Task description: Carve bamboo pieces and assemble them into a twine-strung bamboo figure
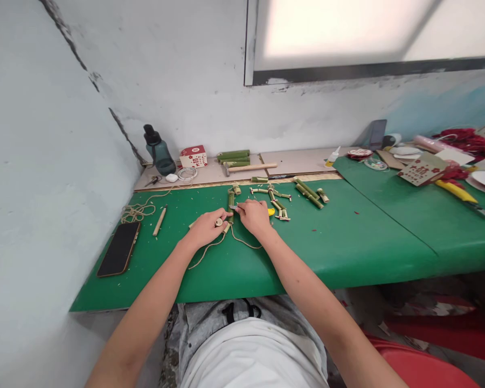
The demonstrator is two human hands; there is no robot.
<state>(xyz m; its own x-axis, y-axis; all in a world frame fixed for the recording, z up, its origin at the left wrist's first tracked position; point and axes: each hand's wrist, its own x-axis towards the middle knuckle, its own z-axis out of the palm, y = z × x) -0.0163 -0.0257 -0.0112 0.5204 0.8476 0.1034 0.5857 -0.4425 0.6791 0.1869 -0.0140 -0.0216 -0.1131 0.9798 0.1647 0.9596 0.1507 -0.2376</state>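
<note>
My right hand (254, 214) is closed around a utility knife (271, 212); its yellow end sticks out on the right and its blade lies against an upright-lying green bamboo piece (231, 199). On the left side, my left hand (205, 230) presses its fingers on the lower part of that bamboo piece, steadying it on the green table. A thin cord (210, 247) trails from the bamboo's lower end toward me. Just right of the hands lies a small jointed bamboo figure (271, 195). My fingers partly hide the knife and the bamboo.
A phone (119, 249), a bamboo stick (160, 221) and a cord bundle (137, 212) lie at left. Behind stand a bottle (160, 151) and box (193, 157), with a hammer (250, 168). Cut bamboo (308, 193), a glue bottle (332, 157) and another knife (463, 196) are rightward.
</note>
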